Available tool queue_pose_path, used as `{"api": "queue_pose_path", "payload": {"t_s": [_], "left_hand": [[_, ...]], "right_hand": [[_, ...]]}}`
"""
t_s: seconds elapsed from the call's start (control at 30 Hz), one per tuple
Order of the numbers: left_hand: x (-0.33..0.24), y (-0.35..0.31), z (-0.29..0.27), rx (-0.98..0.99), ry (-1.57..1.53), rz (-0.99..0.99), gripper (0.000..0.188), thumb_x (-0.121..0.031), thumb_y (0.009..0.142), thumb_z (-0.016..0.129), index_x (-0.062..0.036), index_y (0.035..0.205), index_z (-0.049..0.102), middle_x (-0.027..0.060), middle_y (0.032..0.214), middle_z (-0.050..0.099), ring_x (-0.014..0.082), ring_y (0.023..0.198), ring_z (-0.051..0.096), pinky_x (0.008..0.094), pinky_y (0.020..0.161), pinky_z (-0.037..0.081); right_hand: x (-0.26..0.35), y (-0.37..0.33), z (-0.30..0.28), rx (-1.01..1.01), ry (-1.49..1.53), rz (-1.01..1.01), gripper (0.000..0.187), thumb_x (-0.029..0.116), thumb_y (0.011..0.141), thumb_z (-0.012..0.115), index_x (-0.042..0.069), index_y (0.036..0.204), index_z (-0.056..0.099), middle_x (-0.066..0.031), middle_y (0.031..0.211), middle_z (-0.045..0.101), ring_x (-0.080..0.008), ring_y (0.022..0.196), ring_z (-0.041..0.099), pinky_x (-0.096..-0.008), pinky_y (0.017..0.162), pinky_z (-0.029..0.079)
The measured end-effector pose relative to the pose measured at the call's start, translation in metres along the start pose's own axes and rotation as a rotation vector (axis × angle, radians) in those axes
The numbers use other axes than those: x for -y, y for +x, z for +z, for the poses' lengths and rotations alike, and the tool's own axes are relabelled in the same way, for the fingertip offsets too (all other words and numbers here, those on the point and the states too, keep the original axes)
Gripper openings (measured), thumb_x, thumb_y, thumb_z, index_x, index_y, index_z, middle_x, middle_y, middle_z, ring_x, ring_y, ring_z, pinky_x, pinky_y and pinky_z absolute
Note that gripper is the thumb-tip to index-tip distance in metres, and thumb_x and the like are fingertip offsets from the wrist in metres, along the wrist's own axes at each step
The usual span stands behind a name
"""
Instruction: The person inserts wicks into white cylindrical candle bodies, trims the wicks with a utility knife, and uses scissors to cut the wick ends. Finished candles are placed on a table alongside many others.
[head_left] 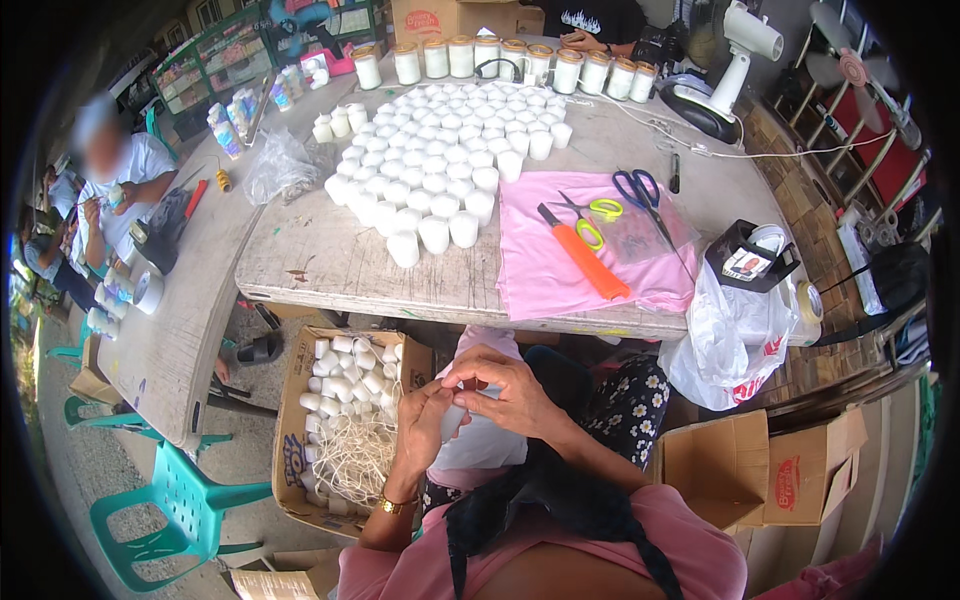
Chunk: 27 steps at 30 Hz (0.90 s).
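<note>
Your left hand and right hand both pinch one small white candle between them over your lap, box just left, bench beyond.

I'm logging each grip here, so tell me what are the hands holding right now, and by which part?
Both hands hold one small white candle cup: the left hand wraps its side, the right hand pinches at its top. The cup is mostly hidden.
</note>
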<state>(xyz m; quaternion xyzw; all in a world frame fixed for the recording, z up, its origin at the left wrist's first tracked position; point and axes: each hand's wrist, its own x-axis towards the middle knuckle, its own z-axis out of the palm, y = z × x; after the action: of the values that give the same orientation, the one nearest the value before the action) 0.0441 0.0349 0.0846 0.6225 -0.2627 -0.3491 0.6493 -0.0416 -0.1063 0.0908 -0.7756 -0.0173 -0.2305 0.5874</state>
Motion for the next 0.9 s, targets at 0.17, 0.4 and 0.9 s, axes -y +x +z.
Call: {"api": "queue_pose_path", "payload": {"t_s": [0.17, 0.4, 0.9], "left_hand": [[0.002, -0.001, -0.001, 0.057, 0.086, 0.037, 0.036, -0.025, 0.091, 0.041, 0.0047, 0.092, 0.062, 0.0117, 0.069, 0.063, 0.0122, 0.053, 0.055, 0.0244, 0.048, 0.044], [-0.002, 0.002, 0.006, 0.045, -0.125, 0.021, 0.027, -0.022, 0.094, 0.044, 0.0004, 0.093, 0.06, 0.0103, 0.078, 0.064, 0.0123, 0.062, 0.058, 0.0242, 0.055, 0.046], [0.002, 0.001, 0.017, -0.014, -0.698, -0.069, 0.015, -0.005, 0.085, 0.066, -0.0024, 0.099, 0.07, 0.0068, 0.092, 0.064, 0.0165, 0.082, 0.06, 0.0299, 0.08, 0.049]], "right_hand": [[0.005, -0.001, -0.001, -0.029, -0.117, -0.072, 0.014, 0.0, 0.079, 0.067, 0.002, 0.09, 0.058, -0.007, 0.091, 0.057, -0.0192, 0.079, 0.059, -0.0306, 0.068, 0.048], [0.001, -0.005, -0.008, -0.228, -0.182, -0.058, 0.011, 0.001, 0.084, 0.06, 0.001, 0.087, 0.05, -0.0104, 0.084, 0.055, -0.0225, 0.074, 0.059, -0.0319, 0.067, 0.047], [0.003, -0.016, 0.008, -0.347, -0.248, -0.237, 0.012, -0.006, 0.083, 0.058, 0.001, 0.088, 0.05, -0.0122, 0.08, 0.057, -0.0249, 0.067, 0.058, -0.0309, 0.058, 0.047]]}}
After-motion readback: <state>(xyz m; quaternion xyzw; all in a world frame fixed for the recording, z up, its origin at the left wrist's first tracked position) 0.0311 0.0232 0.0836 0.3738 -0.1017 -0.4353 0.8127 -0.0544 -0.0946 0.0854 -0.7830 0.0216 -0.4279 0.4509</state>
